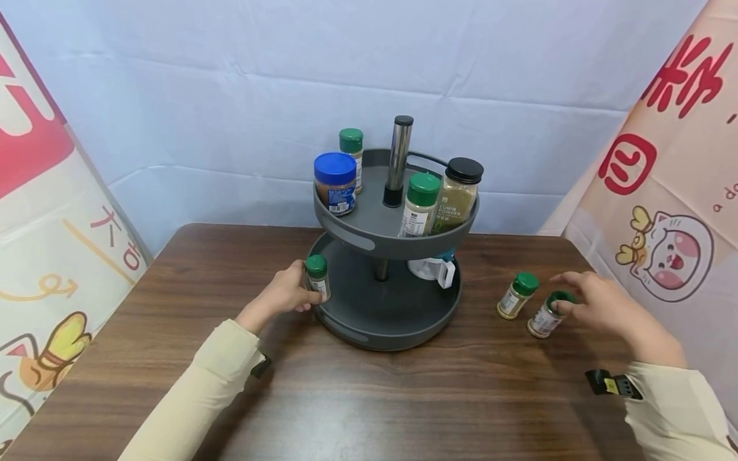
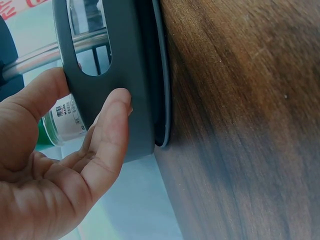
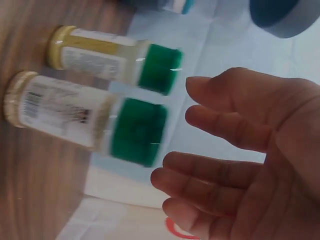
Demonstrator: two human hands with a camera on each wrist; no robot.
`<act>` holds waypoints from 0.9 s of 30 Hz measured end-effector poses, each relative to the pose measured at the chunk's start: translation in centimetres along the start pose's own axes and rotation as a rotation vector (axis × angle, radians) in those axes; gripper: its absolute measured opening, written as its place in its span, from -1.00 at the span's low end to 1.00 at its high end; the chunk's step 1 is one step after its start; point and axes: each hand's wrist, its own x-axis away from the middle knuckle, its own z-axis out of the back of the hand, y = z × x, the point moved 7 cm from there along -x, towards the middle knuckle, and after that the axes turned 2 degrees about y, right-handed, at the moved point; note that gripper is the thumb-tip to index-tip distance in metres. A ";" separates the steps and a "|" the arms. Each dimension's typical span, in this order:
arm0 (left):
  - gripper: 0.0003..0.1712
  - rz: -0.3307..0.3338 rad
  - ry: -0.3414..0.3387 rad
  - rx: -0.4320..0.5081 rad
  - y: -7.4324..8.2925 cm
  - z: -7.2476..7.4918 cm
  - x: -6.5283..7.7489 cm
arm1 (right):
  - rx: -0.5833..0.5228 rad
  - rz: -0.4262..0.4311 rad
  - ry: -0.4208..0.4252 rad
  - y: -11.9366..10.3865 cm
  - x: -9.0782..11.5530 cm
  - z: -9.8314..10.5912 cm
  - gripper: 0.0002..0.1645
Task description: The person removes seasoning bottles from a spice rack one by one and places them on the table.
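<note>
One hand, the left hand (image 1: 288, 291), spreads thumb and fingers wide at the edge of the lower tray (image 1: 377, 317), just beside a small jar (image 1: 318, 282) standing inside it; whether any finger also touches the jar I can't make out. Above, the raised rim of the upper tray (image 1: 369, 208) seems meant to stop its load sliding off: a blue-lidded jar (image 1: 336, 186) at left, a cumin powder jar (image 1: 457, 195) at right, upright and well apart, likely for easy reach. Further right, a green-capped shaker (image 1: 517, 296) and a second shaker (image 1: 544, 319) stand on the table (image 1: 403, 410), caps up, probably handiest that way; beside the second, the right hand (image 1: 596, 304) holds nothing, its fingers loosely bent and spread toward the cap.
</note>
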 end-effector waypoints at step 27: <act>-0.12 0.008 -0.009 -0.019 -0.1 0.0 -0.1 | -0.004 0.042 0.017 -3.3 -1.0 -0.1 -0.50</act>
